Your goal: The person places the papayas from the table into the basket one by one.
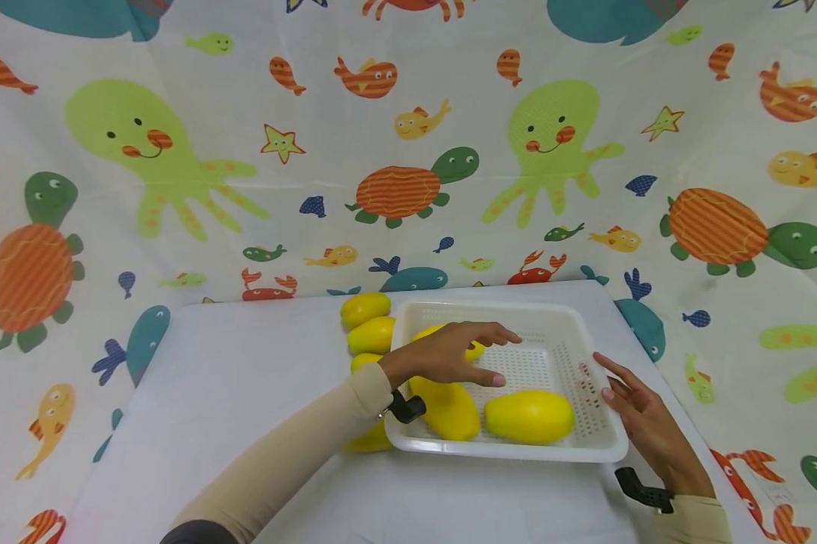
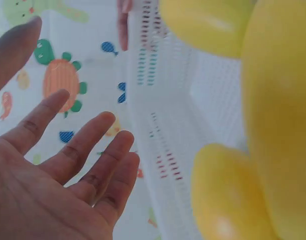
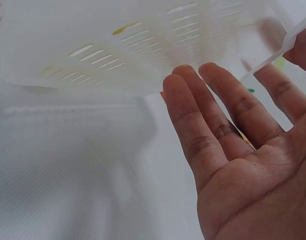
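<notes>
A white perforated plastic basket [image 1: 503, 447] holds several yellow mangoes, with one mango [image 1: 529, 417] near its front edge and another mango [image 1: 452, 412] to the left. Over these, my left hand [image 1: 452, 353] hovers with fingers spread and nothing in its grasp. Its palm and loose fingers also show beside the basket wall in the left wrist view. My right hand [image 1: 649, 423] holds the basket's right rim, thumb at the edge. In the right wrist view, the longer fingers [image 3: 190, 125] extend along the basket's slotted outer side.
More mangoes [image 1: 366, 310] lie in a column on the white-covered table [image 1: 245, 363], along the basket's left side and partly hidden by it. Behind hangs a curtain [image 1: 408, 75] printed with sea animals.
</notes>
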Available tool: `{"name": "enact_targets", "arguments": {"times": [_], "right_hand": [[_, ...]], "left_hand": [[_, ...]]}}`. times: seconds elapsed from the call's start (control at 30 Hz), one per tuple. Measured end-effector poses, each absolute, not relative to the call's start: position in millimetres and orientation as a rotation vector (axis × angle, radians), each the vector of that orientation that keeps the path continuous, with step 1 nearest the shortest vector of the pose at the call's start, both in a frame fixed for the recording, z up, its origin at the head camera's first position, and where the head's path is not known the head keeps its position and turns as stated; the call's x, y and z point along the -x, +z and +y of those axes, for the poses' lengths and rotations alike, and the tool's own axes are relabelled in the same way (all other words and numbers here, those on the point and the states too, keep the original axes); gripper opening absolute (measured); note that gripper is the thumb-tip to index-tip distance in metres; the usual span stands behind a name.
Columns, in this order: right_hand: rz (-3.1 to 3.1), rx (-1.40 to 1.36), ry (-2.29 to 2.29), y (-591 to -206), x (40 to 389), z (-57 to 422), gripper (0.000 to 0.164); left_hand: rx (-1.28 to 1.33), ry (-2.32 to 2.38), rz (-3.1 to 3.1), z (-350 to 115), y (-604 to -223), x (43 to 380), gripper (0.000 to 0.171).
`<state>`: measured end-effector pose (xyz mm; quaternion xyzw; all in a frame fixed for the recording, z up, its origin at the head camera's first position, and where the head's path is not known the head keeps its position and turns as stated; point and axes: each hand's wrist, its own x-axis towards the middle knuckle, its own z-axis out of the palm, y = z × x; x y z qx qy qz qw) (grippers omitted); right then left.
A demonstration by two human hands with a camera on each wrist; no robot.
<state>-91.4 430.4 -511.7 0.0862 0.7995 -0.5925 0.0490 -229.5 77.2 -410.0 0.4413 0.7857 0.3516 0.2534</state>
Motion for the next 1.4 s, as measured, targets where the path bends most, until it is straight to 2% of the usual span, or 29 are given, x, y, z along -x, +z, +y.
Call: {"name": "enact_targets", "arguments": {"times": [0.33, 0.7, 1.13, 1.4], "right_hand": [[2.419, -0.273, -1.817, -511.5, 92.0, 431.4, 0.069], [2.385, -0.255, -1.847, -512.9, 90.8, 431.7, 0.068], [2.429, -0.288, -1.812, -511.7, 89.9, 429.0, 0.068], [2.442, -0.268, -1.826, -511.9, 89.9, 427.8, 0.067]], "left_hand": [[-1.16, 1.176, 2.26, 28.1, -388.1, 227.4, 0.061], [-1.033, 1.326, 2.374, -27.0, -384.3, 210.9, 0.06], [-0.934, 1.425, 2.444, -75.1, -398.4, 189.6, 0.059], [-0.815, 1.457, 2.439, -99.8, -426.6, 178.9, 0.057]]}}
